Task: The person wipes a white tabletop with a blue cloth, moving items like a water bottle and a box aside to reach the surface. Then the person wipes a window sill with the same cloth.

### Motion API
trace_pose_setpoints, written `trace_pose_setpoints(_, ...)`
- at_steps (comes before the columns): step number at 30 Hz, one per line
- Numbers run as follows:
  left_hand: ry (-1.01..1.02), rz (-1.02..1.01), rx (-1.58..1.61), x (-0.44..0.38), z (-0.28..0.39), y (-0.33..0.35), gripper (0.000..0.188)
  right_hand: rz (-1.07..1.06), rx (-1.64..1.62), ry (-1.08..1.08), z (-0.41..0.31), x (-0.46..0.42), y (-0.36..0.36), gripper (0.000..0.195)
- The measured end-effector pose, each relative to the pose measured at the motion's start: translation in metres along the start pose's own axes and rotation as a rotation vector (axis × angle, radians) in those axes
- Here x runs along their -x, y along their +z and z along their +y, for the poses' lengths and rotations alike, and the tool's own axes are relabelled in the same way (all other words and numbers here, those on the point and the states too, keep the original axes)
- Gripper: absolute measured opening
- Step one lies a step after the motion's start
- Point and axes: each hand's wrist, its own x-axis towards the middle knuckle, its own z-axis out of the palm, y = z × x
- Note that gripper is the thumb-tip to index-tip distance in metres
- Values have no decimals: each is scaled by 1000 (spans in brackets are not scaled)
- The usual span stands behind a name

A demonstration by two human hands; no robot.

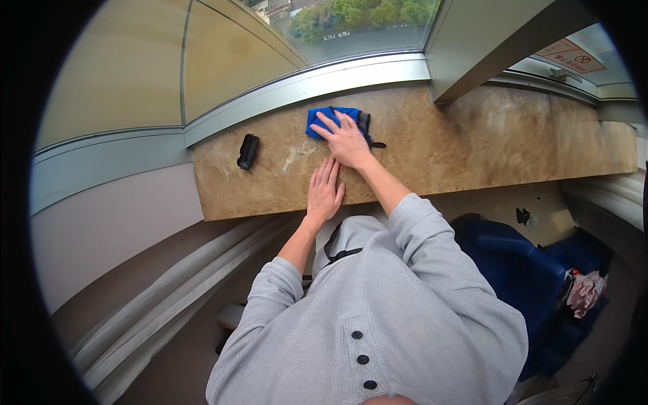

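Observation:
Fingers spread, my right hand point(349, 142) rests from above on a blue fabric pouch point(316, 119) with a dark grey-black edge and a short black strap. The pouch lies on a brown marble-patterned window sill point(430, 136), and part of it is hidden beneath the hand. My left hand point(325, 191) is laid on the sill closer to my body, with nothing seen in its grasp. Its fingertips meet the heel of my right hand. Left of both hands, a small black case point(248, 152) that looks like hard plastic sits on the sill.
A metal window frame point(309, 83) borders the sill's far side, and a thick post point(486, 45) comes down onto it. Pale curtains point(167, 304) hang at lower left. To the right below stands a blue chair point(511, 263) near some pink cloth point(587, 293).

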Motion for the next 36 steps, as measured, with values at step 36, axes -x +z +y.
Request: trace_pose_setpoints(36, 239, 51, 40, -20, -66, -11, 71, 174, 249, 285, -70, 76, -2, 48)
